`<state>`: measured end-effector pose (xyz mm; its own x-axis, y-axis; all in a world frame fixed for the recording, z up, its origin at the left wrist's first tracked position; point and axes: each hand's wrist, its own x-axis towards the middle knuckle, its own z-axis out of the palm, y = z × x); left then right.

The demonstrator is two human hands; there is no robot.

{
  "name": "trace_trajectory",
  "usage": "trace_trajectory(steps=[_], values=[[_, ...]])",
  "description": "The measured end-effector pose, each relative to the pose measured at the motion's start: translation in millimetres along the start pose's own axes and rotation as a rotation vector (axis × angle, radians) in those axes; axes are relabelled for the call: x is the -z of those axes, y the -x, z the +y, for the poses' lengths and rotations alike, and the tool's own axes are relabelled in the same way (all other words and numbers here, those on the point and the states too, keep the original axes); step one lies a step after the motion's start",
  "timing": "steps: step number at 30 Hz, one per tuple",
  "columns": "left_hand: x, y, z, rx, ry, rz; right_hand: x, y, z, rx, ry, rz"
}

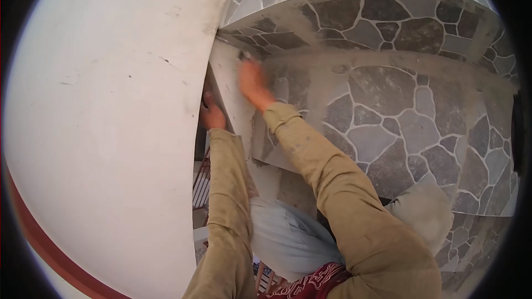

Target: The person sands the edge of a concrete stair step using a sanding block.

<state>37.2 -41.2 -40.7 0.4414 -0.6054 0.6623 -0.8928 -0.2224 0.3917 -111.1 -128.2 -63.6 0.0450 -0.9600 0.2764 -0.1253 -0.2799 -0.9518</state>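
My right hand point(255, 82) is closed round a small dark object point(244, 55), blurred by motion, just above the narrow pale ledge point(233, 88) beside the stone-patterned step. What the object is cannot be made out. Lower and to the left, my left hand point(213, 113) rests at the edge of the gap between the large pale wall point(111, 105) and the ledge. Its fingers are partly hidden there, and whether they hold anything does not show.
Stone-patterned paving point(410, 127) spreads to the right, below a raised step face point(388, 19). Reddish slatted railings point(202, 182) show far below through the gap. My knees in light trousers point(288, 232) are at the bottom.
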Motion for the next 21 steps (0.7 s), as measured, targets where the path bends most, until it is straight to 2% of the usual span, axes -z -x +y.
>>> trace_trajectory(steps=[2, 4, 5, 6, 8, 10, 11, 15, 17, 21], values=[[-1, -1, 0, -0.013, -0.009, 0.021, 9, 0, 18, -0.184, 0.041, -0.156], [-1, 0, 2, -0.015, -0.011, 0.027, 14, 1, 6, -0.106, 0.044, -0.116], [2, -1, 3, 0.044, -0.010, -0.046, 17, 2, 0, -0.033, 0.049, -0.079], [5, -2, 8, 0.105, -0.012, -0.118, 15, -1, -5, -0.038, 0.051, -0.079], [8, 3, 17, 0.131, -0.005, -0.115, 8, -4, -16, 0.016, -0.024, 0.033], [8, 3, 18, 0.146, 0.001, -0.108, 2, -3, 11, -0.045, -0.001, -0.006], [7, 3, 15, 0.104, -0.006, -0.087, -3, -2, 23, -0.103, 0.029, -0.044], [-2, -1, 2, -0.032, -0.028, 0.003, 17, -1, 5, -0.087, 0.111, -0.108], [0, 2, 8, -0.009, -0.009, -0.003, 17, -1, -17, 0.031, 0.009, 0.024], [-2, 1, 5, -0.047, -0.062, 0.057, 2, -3, 14, -0.041, 0.004, 0.016]])
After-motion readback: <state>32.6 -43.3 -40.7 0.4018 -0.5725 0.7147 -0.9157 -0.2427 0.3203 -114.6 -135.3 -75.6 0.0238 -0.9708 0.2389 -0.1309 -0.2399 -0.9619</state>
